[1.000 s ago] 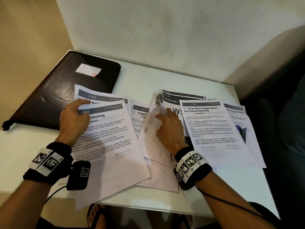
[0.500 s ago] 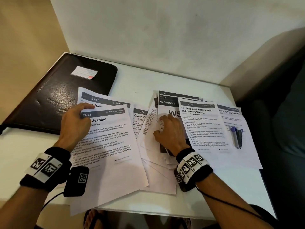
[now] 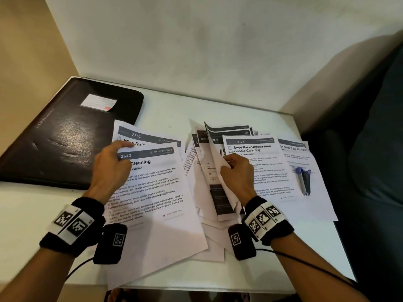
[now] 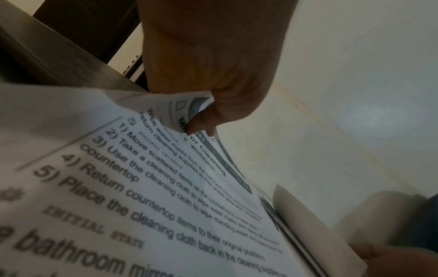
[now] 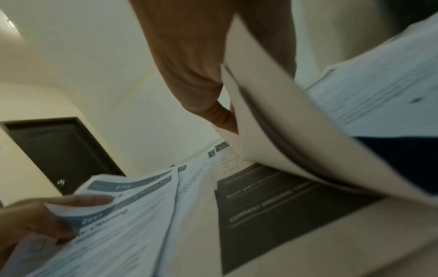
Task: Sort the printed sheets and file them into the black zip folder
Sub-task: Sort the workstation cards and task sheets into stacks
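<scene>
Printed sheets lie spread over the white table (image 3: pixel 165 110). My left hand (image 3: pixel 113 162) pinches the top left corner of the "2643 Cleaning" sheet (image 3: pixel 152 192), curling it up; the left wrist view shows that corner (image 4: pixel 189 110) bent between thumb and fingers. Sheet 2761 (image 3: pixel 139 136) lies beneath it. My right hand (image 3: pixel 237 171) grips the left edge of several stacked sheets (image 3: pixel 220 149) and lifts it off the middle pile, seen raised in the right wrist view (image 5: pixel 272 112). The black zip folder (image 3: pixel 72 131) lies shut at the back left.
A blue pen (image 3: pixel 303 179) rests on the far right sheet. The "Shoe Rack Organization" sheet (image 3: pixel 261 166) lies right of my right hand. Walls close the back and left. A dark seat (image 3: pixel 375 149) stands right of the table edge.
My right hand went from resting flat on the middle pile to gripping sheet edges and lifting them. My left hand curled the corner of sheet 2643. The pen came into view.
</scene>
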